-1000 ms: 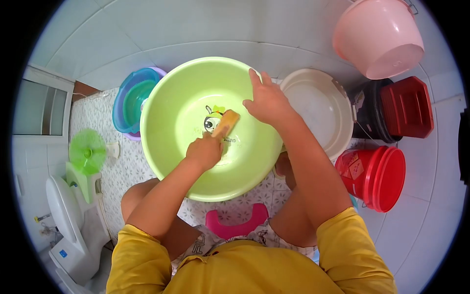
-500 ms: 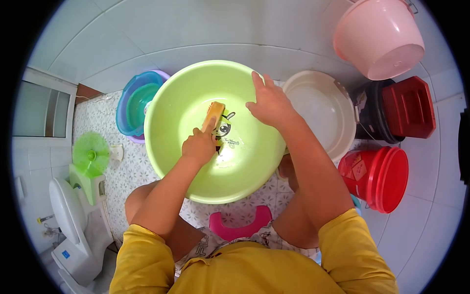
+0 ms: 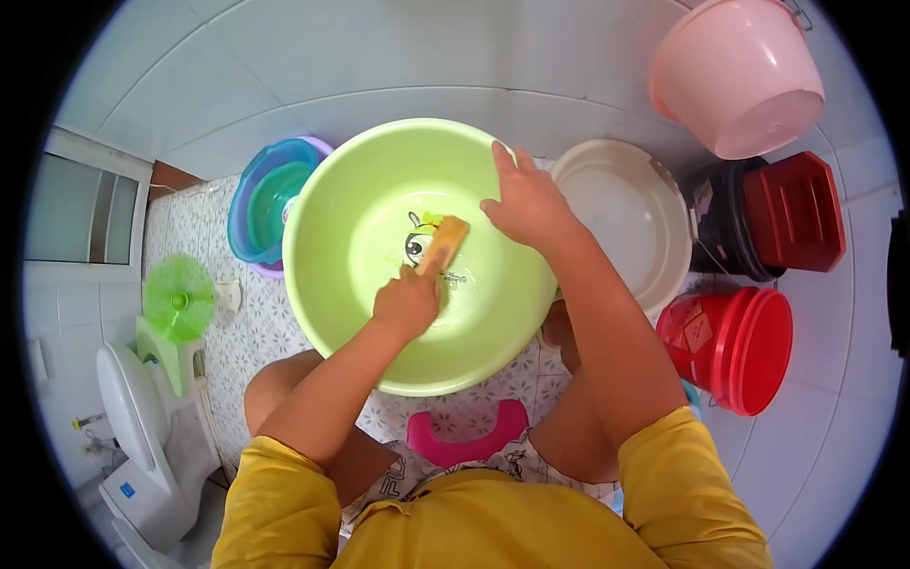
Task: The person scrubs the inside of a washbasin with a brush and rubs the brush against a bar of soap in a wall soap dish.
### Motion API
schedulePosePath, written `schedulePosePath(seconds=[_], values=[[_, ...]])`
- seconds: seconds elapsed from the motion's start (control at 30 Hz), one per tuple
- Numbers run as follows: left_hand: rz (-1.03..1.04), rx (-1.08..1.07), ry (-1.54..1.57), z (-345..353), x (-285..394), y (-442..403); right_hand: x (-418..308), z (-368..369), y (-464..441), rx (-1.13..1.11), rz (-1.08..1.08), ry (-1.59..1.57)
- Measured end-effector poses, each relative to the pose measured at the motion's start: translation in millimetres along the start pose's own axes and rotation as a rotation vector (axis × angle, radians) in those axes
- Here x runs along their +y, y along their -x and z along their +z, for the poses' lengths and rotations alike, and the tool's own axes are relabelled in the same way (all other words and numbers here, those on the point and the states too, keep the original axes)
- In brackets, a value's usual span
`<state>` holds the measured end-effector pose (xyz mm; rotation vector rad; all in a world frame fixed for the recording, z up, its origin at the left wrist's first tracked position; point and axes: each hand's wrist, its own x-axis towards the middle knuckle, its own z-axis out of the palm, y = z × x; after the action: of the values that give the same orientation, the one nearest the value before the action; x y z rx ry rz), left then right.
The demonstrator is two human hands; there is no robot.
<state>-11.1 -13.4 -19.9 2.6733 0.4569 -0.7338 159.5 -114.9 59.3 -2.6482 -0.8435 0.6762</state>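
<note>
A big light-green basin (image 3: 351,322) with a cartoon print on its bottom stands in front of me. My left hand (image 3: 408,303) is closed round the handle of a wooden brush (image 3: 444,245), whose head lies against the basin's bottom over the print. Beneath the brush I cannot see the bristles. My right hand (image 3: 531,204) holds the basin's right rim, with the thumb and a finger on the inner side and other fingers partly hidden beyond the rim.
Right of the basin is a cream tub (image 3: 626,223); beyond it are a red bucket (image 3: 701,337), a dark red container (image 3: 791,213) and a pink bucket (image 3: 735,71). To the left are teal basins (image 3: 251,213), a green fan (image 3: 180,299) and a toilet (image 3: 133,403). A pink stool (image 3: 464,446) is below me.
The brush and my left hand have moved to the right across the basin's bottom, uncovering the left part of the print. My right hand stays at the rim.
</note>
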Motion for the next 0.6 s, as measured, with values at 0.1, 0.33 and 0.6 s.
schedulePosePath(seconds=[0.1,0.33,0.6], values=[[-0.145,0.067,-0.004,-8,-8,-7,1,0,1,-0.002,0.002,0.0],[0.154,-0.302,0.028,-28,15,13,2,1,0,0.017,-0.02,0.005],[0.192,-0.323,-0.018,-25,3,7,2,2,0,0.026,-0.023,0.01]])
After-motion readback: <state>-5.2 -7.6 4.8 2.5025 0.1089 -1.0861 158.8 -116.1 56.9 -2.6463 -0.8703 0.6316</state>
